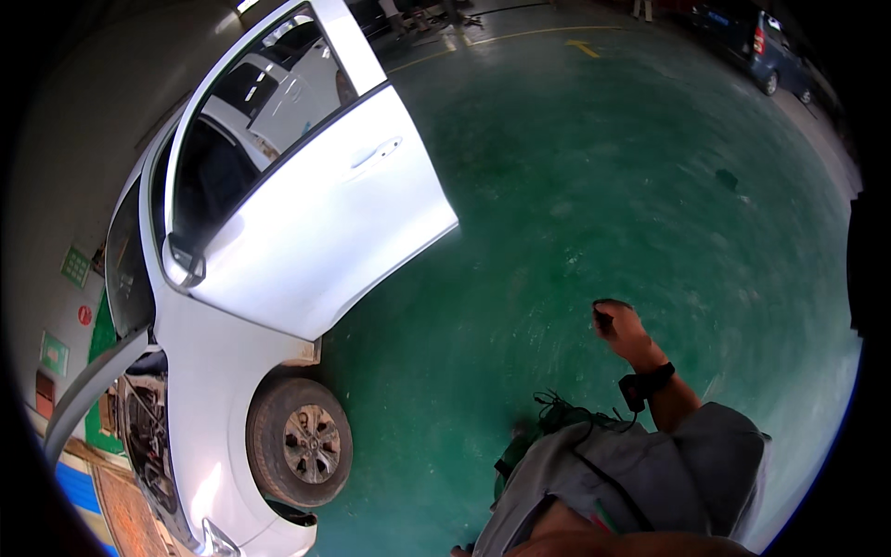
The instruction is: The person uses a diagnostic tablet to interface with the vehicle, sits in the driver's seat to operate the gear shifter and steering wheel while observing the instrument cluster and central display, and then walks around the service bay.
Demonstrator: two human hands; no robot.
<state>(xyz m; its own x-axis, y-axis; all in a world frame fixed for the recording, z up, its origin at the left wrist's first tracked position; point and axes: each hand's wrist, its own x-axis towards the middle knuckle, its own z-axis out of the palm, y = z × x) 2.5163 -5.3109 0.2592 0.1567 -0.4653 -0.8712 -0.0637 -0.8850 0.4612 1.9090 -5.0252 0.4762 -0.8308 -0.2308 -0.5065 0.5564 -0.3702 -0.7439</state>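
My right hand is held out over the green floor, away from the car. Its fingers are curled closed around something small and dark that I cannot make out. A black strap with a small box is on that wrist, and a cable runs from it toward my grey clothing. At the lower edge, only a sliver of skin beside a dark patch shows, perhaps my left hand; its fingers are hidden. To my left stands a white car, its front door swung open and its hood raised.
The front wheel and the open door's lower edge stand out toward me. Another white vehicle shows through the door window. A dark van is parked far right. Signs hang on the left wall. A yellow arrow marks the floor.
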